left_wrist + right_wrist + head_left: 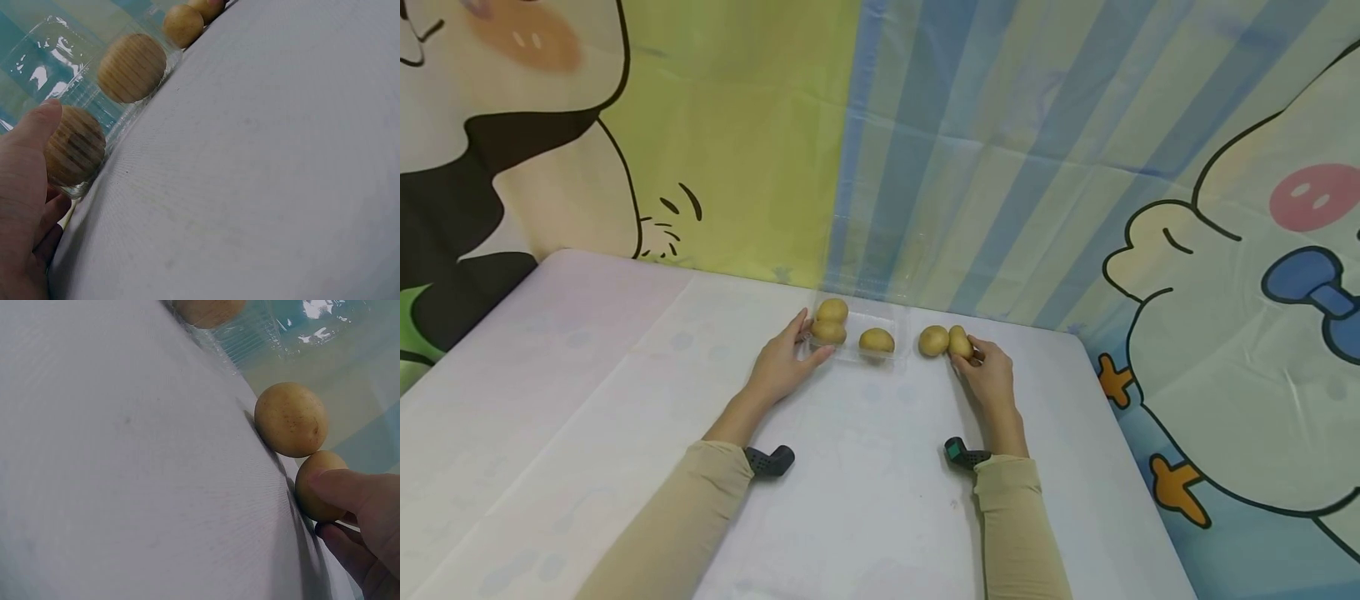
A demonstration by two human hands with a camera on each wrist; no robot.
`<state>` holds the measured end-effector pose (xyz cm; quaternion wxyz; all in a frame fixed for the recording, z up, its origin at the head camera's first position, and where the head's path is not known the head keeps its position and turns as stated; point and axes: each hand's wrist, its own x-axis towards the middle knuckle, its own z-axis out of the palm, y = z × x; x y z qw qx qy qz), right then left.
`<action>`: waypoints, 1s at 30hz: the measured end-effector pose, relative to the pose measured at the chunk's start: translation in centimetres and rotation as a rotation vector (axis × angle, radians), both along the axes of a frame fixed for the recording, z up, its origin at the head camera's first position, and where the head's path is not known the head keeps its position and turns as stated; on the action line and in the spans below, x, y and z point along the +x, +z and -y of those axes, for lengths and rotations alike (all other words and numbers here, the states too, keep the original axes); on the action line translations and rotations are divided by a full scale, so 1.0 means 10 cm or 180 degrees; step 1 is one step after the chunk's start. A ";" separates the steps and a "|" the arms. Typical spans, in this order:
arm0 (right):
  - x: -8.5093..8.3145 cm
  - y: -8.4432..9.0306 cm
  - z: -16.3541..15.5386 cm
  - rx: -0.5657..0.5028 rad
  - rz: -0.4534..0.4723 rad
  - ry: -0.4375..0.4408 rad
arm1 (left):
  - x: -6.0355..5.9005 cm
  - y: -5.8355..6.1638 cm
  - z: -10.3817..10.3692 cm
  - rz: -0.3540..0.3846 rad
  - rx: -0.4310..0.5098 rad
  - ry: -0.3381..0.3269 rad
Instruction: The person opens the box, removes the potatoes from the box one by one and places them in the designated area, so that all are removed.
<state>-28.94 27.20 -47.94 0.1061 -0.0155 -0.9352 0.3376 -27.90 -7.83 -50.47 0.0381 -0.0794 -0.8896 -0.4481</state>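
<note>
Centre frame: left hand (pixel 784 367), fingers straight, rests against clear plastic clamshell tray (pixel 880 357) holding three potatoes. Right hand (pixel 987 373) pinches small yellow-brown potato (pixel 960 341), beside another potato (pixel 933 341) right of tray.

A white cloth-covered table (pixel 587 400) is seen filling the lower frame. Behind it, from nine to three o'clock, a cartoon-printed backdrop sheet (pixel 1000 150) with yellow and blue-striped panels is hung. Even, soft lighting is cast.

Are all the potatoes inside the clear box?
No, two potatoes lie on the table outside the clear box, and the right hand holds one of them.
</note>
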 end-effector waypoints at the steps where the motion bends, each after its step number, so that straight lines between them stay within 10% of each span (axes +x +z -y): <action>1: 0.00 0.01 0.00 0.0038 0.0022 0.0002 | 0.00 0.00 0.00 0.0001 0.0002 0.0001; 30: 0.00 0.10 0.02 0.0146 0.0134 -0.0169 | 0.01 0.02 0.00 -0.0023 0.0016 -0.0015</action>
